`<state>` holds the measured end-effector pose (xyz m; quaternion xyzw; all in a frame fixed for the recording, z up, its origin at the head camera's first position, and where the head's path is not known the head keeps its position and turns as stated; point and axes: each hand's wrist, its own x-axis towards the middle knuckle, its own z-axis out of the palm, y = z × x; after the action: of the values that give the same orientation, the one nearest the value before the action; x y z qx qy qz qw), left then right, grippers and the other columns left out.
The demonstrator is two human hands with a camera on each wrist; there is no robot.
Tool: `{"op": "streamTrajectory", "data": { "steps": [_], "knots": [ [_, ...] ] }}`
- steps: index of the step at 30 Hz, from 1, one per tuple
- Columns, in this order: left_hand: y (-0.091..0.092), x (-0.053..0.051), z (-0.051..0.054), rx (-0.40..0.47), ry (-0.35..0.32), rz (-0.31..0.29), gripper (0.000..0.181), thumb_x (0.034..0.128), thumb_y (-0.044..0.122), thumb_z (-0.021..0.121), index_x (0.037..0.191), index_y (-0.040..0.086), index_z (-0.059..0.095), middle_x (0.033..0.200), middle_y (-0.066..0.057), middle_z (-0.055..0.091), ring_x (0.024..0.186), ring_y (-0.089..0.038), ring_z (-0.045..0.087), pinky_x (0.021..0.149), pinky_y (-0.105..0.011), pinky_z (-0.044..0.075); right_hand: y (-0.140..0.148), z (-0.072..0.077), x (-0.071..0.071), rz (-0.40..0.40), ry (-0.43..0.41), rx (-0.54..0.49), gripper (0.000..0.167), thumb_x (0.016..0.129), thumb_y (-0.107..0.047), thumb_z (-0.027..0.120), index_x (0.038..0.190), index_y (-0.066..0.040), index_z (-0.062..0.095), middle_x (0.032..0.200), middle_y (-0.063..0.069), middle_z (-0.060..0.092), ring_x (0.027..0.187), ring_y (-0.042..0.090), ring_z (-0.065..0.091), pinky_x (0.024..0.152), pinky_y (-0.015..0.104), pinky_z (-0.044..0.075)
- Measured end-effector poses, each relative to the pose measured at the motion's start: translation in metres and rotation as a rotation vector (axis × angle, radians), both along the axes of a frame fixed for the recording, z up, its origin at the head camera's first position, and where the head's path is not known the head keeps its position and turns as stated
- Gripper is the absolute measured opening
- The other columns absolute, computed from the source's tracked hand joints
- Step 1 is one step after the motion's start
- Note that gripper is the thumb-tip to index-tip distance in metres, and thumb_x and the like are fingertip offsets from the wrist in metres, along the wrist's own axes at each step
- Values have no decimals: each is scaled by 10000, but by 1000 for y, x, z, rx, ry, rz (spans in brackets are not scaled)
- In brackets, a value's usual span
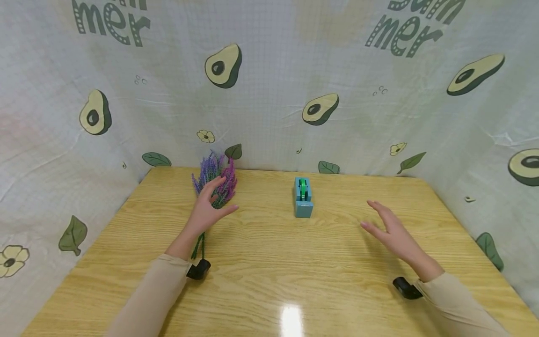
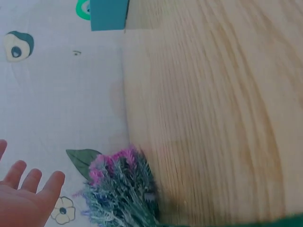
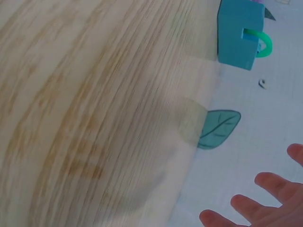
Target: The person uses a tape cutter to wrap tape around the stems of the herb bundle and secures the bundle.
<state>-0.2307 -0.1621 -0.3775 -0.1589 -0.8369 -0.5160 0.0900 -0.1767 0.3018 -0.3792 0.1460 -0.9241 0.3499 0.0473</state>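
A bunch of lavender (image 1: 228, 183), purple and pink with green stems, lies at the left of the table; the left wrist view shows its flower heads (image 2: 124, 184) too. Over it hovers my left hand (image 1: 207, 213), fingers spread, hiding part of the flowers and stems; nothing is held. A blue tape dispenser (image 1: 303, 209) with a green roll (image 1: 302, 188) stands near the table's back middle. To the right of the dispenser, my right hand (image 1: 396, 236) is held above the wood, thumb and fingers apart and holding nothing. Its fingers (image 3: 277, 186) also show in the right wrist view.
The wooden table (image 1: 261, 267) ends at the back against a pale cloth (image 1: 269, 107) printed with avocados and leaves. Cloth also hangs along both sides. A black wrist camera (image 1: 199, 270) sits at the left cuff, another black camera (image 1: 406, 288) at the right.
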Motion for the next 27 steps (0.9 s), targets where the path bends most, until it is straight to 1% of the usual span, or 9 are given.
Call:
{"op": "streamTrajectory", "data": {
  "steps": [3, 6, 11, 14, 19, 20, 21, 26, 27],
  "knots": [
    [6, -3, 0, 24, -9, -7, 749, 790, 253, 766, 1426, 161, 380, 1502, -72, 214, 1357, -280, 214, 1058, -473, 273, -5, -1, -2, 8, 3, -5, 693, 944, -303, 562, 1477, -43, 205, 1474, 274, 174, 1318, 483, 153, 968, 679, 180],
    [11, -6, 0, 43, -12, -12, 722, 778, 253, 777, 1399, 160, 421, 1472, -52, 281, 1337, -251, 266, 1056, -456, 284, -10, -2, -5, 17, -2, -15, 689, 944, -311, 561, 1477, -51, 212, 1472, 265, 190, 1320, 473, 164, 971, 672, 187],
    [21, -11, -2, 80, -22, -64, 724, 776, 219, 779, 1392, 110, 416, 1432, -71, 337, 1304, -285, 330, 1045, -445, 308, -18, -3, -9, 28, -8, -22, 677, 945, -307, 560, 1469, -37, 228, 1460, 267, 215, 1316, 467, 182, 976, 663, 195],
    [28, -13, -2, 96, -46, -93, 730, 785, 197, 770, 1401, 85, 396, 1444, -99, 317, 1323, -293, 297, 1055, -424, 296, -22, -4, -11, 34, -14, -29, 675, 944, -309, 561, 1462, -22, 237, 1454, 268, 224, 1313, 466, 188, 978, 661, 196],
    [42, 0, 17, 79, -68, -108, 694, 805, 101, 743, 1391, 9, 384, 1424, -183, 328, 1327, -333, 265, 1063, -460, 269, -31, -5, -15, 40, -26, -45, 678, 940, -330, 564, 1459, -27, 251, 1456, 255, 230, 1320, 453, 185, 987, 656, 193],
    [44, 0, 18, 79, -73, -111, 691, 806, 89, 740, 1391, 4, 383, 1423, -190, 328, 1325, -343, 262, 1060, -474, 270, -33, -4, -15, 41, -28, -49, 676, 940, -334, 564, 1460, -34, 253, 1458, 248, 231, 1322, 447, 185, 989, 654, 194],
    [46, -1, 16, 79, -71, -115, 689, 806, 100, 741, 1391, 14, 387, 1424, -182, 331, 1323, -339, 266, 1056, -473, 276, -35, -4, -15, 43, -30, -54, 673, 939, -332, 565, 1459, -36, 255, 1458, 245, 233, 1323, 444, 186, 987, 652, 201],
    [50, -21, -8, 115, -74, -133, 710, 786, 171, 768, 1395, 98, 411, 1436, -114, 343, 1323, -296, 281, 1046, -450, 305, -43, -5, -19, 55, -25, -69, 646, 943, -307, 565, 1451, -33, 277, 1446, 235, 263, 1314, 425, 223, 976, 627, 255],
    [52, -22, -10, 116, -75, -134, 711, 784, 174, 770, 1394, 99, 412, 1434, -109, 346, 1321, -292, 287, 1043, -442, 313, -44, -5, -20, 56, -25, -70, 643, 942, -304, 567, 1449, -30, 280, 1442, 237, 269, 1310, 424, 231, 973, 621, 263]
  ]
}}
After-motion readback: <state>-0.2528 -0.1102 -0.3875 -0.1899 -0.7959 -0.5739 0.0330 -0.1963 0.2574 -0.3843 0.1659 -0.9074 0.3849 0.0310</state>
